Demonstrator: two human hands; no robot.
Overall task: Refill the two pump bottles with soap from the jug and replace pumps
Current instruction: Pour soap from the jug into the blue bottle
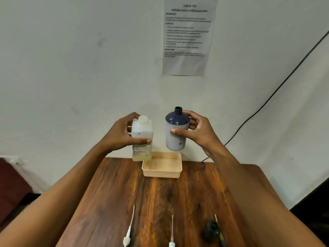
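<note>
Wall (71, 68) fills the upper frame, a printed sheet (188, 36) taped at upper centre-right, text too blurred to read; a black cable (277, 90) runs diagonally down the right side. Wooden table (160, 202) takes the lower centre. Both forearms reach in from the bottom corners. Left hand (121, 134), centre-left, fingers wrapped tight on the jug (142, 139), held upright above the table's far edge, cap on, pale liquid low inside. Right hand (197, 131), centre, thumb and fingers clamped on a bottle (176, 132), dark top, neck open, lifted clear of the table, just beside the jug, not touching. Peach basket (162, 171) below both at the far edge. Bottom edge: two white pumps (128, 236) (172, 241), tubes pointing away; a dark bottle (211, 230) lower right, partly cut off.
</note>
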